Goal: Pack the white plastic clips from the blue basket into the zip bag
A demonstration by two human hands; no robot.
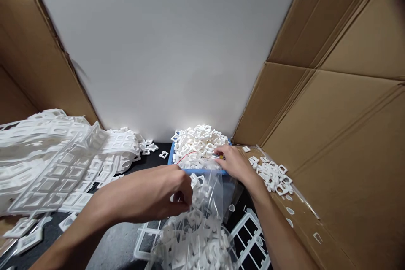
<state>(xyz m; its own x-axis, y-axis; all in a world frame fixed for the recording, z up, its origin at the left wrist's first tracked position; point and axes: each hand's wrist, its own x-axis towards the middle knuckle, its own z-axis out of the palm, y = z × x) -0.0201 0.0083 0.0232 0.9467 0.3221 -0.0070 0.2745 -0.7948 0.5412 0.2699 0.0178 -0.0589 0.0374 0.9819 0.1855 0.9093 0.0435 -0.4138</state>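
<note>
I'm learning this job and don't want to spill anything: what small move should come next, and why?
I'd probably steady the clear bag near its top with the left hand. The bag bulges with white pieces, and the right hand is at the heap in the blue bin, so the left, beside the bag's upper part, seems best placed.

No readable text, no legible labels, brands, numbers or signs

Head-worn view, forward-down over both hands (pixel 167 190) (pixel 232 161)
</note>
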